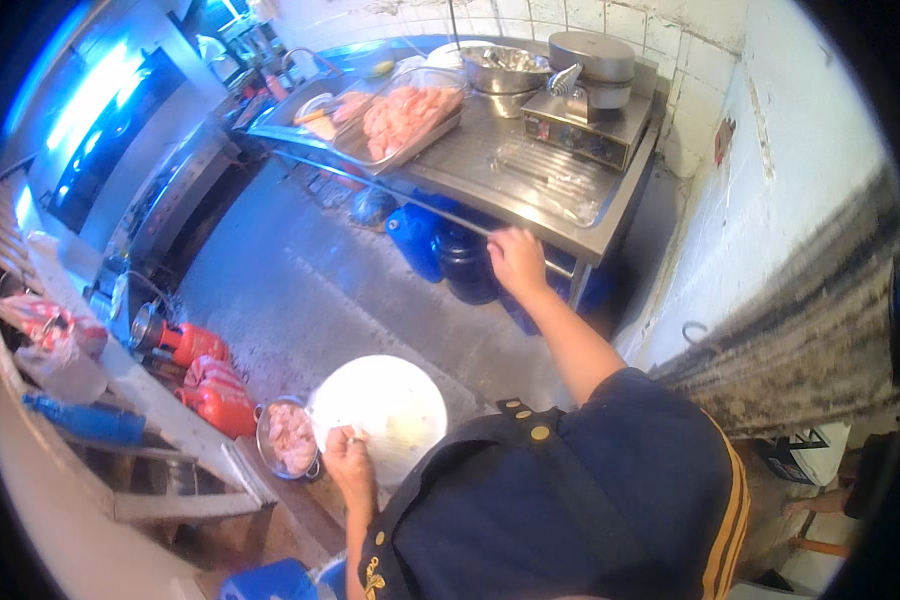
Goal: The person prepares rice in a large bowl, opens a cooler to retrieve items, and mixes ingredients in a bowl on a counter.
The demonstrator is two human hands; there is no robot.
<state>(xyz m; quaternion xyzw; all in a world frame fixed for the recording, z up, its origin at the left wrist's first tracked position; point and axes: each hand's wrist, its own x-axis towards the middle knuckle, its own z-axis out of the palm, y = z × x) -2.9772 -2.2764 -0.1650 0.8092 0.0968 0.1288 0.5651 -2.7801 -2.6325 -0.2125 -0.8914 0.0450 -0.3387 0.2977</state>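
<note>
My left hand (349, 450) is closed at the near left rim of a white round tub (379, 405), which looks mostly bare inside with a pale yellowish patch. A metal pot of raw chicken pieces (291, 439) stands just left of that hand. My right hand (516, 259), its fingers curled, is at the front edge of a stainless steel sink table (547, 225); whether it touches the edge or holds anything cannot be told. On the table lies a steel tray (420, 146) heaped with raw chicken pieces (409, 116).
A round waffle iron (591, 64) and a steel bowl (504, 69) stand at the table's back. Below are blue jugs (420, 240). Red gas cylinders (221, 409) and a wooden shelf (180, 506) stand at left, a stained curtain (795, 322) hangs at right, and another person's arm (821, 502) shows lower right.
</note>
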